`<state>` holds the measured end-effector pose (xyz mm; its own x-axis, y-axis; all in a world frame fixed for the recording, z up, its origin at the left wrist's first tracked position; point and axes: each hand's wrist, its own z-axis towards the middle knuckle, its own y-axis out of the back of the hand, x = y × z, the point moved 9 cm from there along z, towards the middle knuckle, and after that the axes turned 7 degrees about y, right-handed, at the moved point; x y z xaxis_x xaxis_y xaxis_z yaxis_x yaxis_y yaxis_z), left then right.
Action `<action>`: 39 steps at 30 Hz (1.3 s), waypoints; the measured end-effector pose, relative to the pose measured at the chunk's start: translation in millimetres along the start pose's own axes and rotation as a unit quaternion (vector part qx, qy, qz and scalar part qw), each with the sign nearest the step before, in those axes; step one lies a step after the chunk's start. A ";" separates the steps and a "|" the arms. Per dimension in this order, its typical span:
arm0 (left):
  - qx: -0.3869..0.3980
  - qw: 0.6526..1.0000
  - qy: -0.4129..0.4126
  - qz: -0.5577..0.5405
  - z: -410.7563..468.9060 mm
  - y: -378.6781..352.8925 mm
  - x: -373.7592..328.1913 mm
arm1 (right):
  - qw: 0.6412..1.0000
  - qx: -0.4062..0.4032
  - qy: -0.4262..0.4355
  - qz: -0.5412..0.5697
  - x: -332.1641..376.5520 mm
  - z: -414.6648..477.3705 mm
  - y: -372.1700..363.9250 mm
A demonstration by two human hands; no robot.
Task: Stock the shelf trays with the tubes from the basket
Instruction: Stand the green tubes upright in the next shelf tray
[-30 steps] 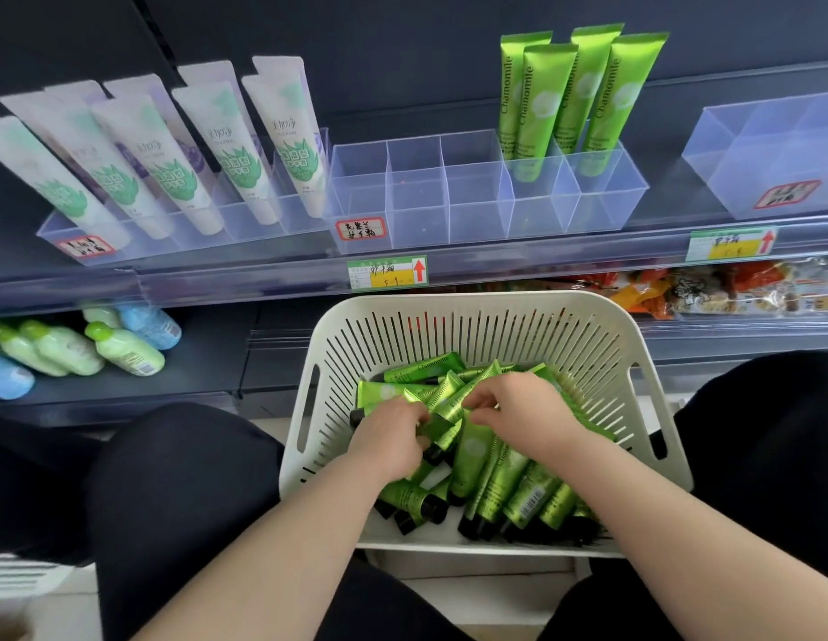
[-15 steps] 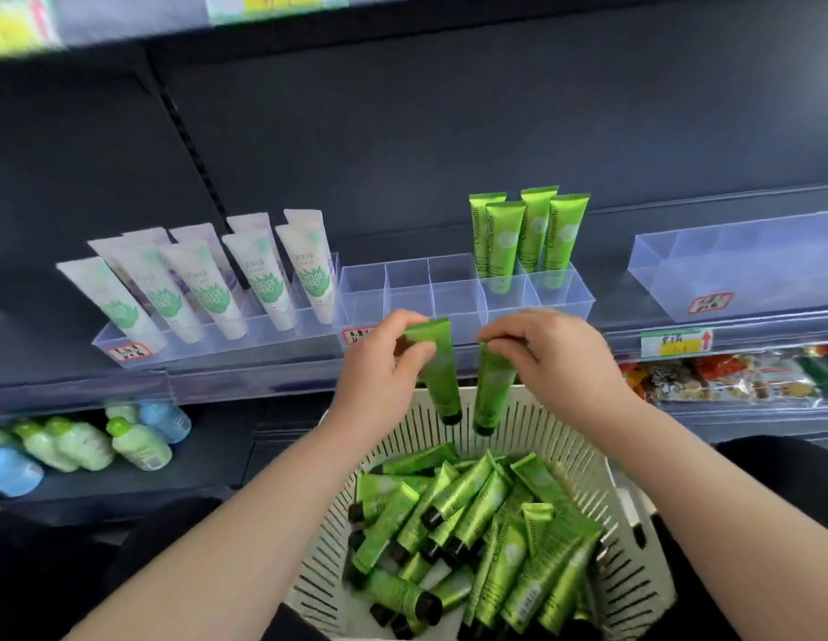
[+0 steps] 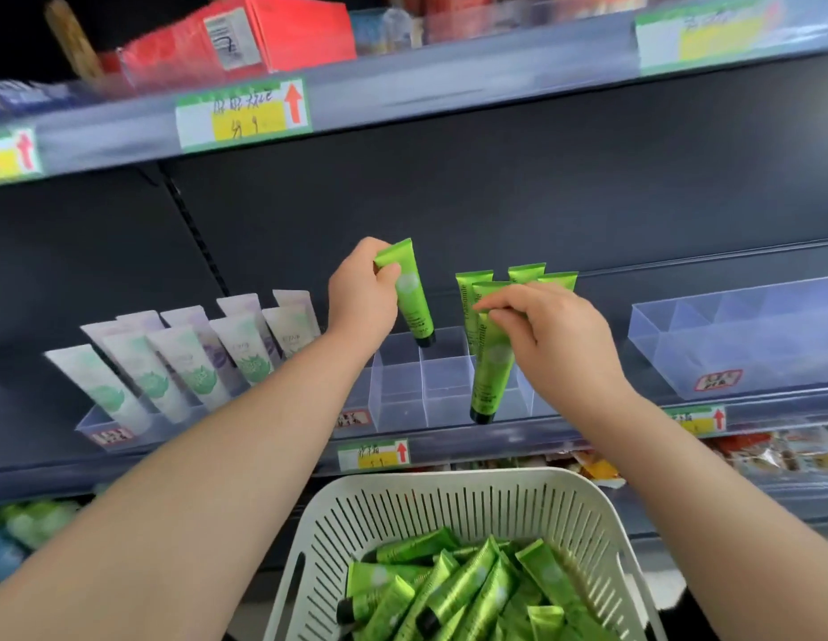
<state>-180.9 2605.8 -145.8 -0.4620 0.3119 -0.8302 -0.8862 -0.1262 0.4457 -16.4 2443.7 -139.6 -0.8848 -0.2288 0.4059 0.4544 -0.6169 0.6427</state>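
Two green tubes [image 3: 414, 300], pinched caps-down by my left hand [image 3: 363, 293] and right hand [image 3: 555, 344], should have stood upright in the divided tray [image 3: 402, 400].

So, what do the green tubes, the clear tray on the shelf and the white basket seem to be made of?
The green tube is probably soft plastic or laminate: metallic sheen, flat crimped end, black cap. The tray looks like clear rigid plastic, glossy; its dividers show through the front wall. The basket seems to be off-white plastic, matte, with moulded slots.
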 end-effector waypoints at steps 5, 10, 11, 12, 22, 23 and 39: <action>0.078 0.996 0.017 0.047 18.0 -38.6 10.6 | 0.999 0.032 0.013 -0.005 -12.5 1.9 -10.2; 0.140 0.987 0.013 0.080 18.2 -65.5 19.7 | 0.999 0.033 0.015 -0.002 -17.2 5.6 -10.9; 0.151 0.985 0.012 0.087 17.8 -68.7 21.0 | 0.999 0.035 0.014 -0.002 -17.7 6.0 -12.0; 0.159 0.983 0.011 0.091 17.3 -70.5 21.9 | 0.999 0.038 0.015 -0.003 -17.0 6.1 -13.3; 0.092 0.982 -0.085 0.144 0.3 -22.9 -2.4 | 0.999 0.023 0.021 -0.016 6.7 12.9 -10.1; 0.092 0.976 -0.106 0.167 -5.1 -18.2 -5.9 | 0.999 0.019 0.023 -0.019 11.6 19.1 -10.1; 0.148 0.928 -0.196 0.281 -39.3 4.0 -3.5 | 0.988 0.065 -0.003 -0.140 0.1 98.1 -77.7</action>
<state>-184.2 2567.2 -154.3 -0.7488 0.6014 -0.2786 -0.4344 -0.1277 0.8916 -41.6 2565.5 -125.7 -0.9774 -0.0580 0.2034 0.2010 -0.5539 0.8080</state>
